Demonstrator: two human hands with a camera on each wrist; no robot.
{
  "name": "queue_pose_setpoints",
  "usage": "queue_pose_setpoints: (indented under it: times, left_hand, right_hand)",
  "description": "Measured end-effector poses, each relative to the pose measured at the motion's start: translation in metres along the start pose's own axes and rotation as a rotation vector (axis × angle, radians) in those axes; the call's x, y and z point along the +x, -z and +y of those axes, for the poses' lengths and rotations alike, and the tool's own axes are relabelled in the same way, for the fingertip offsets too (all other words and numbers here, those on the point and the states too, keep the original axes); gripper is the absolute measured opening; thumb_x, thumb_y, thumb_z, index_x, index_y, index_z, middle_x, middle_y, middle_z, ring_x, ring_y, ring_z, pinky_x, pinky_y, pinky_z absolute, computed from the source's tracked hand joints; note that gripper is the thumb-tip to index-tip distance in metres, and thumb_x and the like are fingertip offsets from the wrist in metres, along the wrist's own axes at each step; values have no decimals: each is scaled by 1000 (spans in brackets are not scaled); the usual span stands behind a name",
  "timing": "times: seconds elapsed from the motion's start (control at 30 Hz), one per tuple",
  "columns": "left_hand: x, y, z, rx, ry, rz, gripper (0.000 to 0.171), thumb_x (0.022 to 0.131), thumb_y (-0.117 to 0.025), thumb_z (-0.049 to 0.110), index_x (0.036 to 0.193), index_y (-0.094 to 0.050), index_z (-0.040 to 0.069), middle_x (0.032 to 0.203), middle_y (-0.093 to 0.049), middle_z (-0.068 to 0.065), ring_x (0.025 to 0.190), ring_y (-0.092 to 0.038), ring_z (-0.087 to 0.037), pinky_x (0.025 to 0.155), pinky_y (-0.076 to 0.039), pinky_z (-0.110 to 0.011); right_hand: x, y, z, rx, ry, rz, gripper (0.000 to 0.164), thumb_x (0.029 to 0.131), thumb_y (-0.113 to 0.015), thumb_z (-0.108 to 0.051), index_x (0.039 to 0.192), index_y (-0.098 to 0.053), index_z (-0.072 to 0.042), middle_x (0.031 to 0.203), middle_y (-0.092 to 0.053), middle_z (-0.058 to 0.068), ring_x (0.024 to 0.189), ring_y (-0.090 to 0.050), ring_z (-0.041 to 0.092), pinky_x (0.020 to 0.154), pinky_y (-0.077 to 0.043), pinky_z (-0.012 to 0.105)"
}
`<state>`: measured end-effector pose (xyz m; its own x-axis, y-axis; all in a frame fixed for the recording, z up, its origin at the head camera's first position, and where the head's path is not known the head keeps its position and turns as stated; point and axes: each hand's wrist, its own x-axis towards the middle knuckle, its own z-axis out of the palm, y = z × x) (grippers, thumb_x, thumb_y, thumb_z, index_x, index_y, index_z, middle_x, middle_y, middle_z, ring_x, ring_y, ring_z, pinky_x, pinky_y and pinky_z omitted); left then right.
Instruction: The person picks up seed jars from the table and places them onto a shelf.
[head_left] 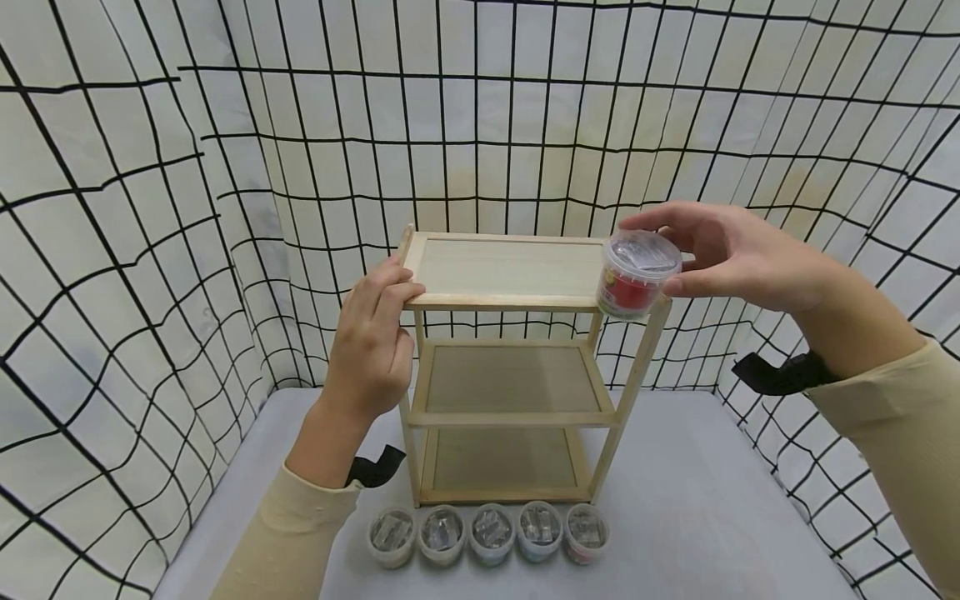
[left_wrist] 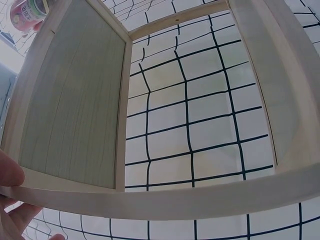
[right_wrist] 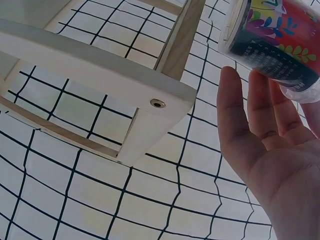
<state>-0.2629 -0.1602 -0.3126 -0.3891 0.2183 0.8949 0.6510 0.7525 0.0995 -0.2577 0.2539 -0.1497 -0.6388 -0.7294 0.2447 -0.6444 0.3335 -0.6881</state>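
Note:
A three-tier wooden shelf (head_left: 510,419) stands upright in the middle of the head view. My left hand (head_left: 372,342) grips its upper left corner; in the left wrist view a fingertip (left_wrist: 10,170) lies over the frame's edge, with other fingers below. At the upper right corner, my right hand (head_left: 720,250) holds a clear-lidded plastic tub (head_left: 637,275) with red contents by its side. The tub overlaps the top board's right end in the head view. Close up in the right wrist view, the tub (right_wrist: 280,45) shows a colourful printed label, with fingers and palm beside it.
Several similar lidded tubs (head_left: 491,533) stand in a row on the white tabletop (head_left: 697,492), in front of the shelf's base. Black wire grid panels (head_left: 495,108) rise behind and on both sides, with pale sheeting beyond them.

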Motion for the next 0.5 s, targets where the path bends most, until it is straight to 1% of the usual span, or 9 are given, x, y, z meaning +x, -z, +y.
queue_pose_setpoints:
  times: [0.17,0.3,0.5]
  left_hand:
    - [0,0,0,-7,-6,14,50,86,-36,2,129,-63,1,143,-58,-19,154,-47,-34,125,-39,-58]
    - [0,0,0,-13,-7,18,50,86,-37,2,128,-63,0,143,-58,-20,154,-47,-34,124,-40,-58]
    - [0,0,0,-6,2,-1,52,86,-36,2,130,-63,2,145,-57,-18,155,-46,-32,126,-38,-57]
  right_hand:
    - [7,1,-1,-63,-92,27,65,95,-67,-2,157,-49,-12,138,-65,13,113,-67,24,91,-62,27]
    - [14,1,0,-61,-125,36,65,95,-68,-4,157,-50,-13,138,-66,13,115,-67,24,92,-62,26]
    - [24,1,1,-24,-162,47,65,96,-69,-5,157,-50,-13,144,-64,9,126,-64,23,101,-58,23]
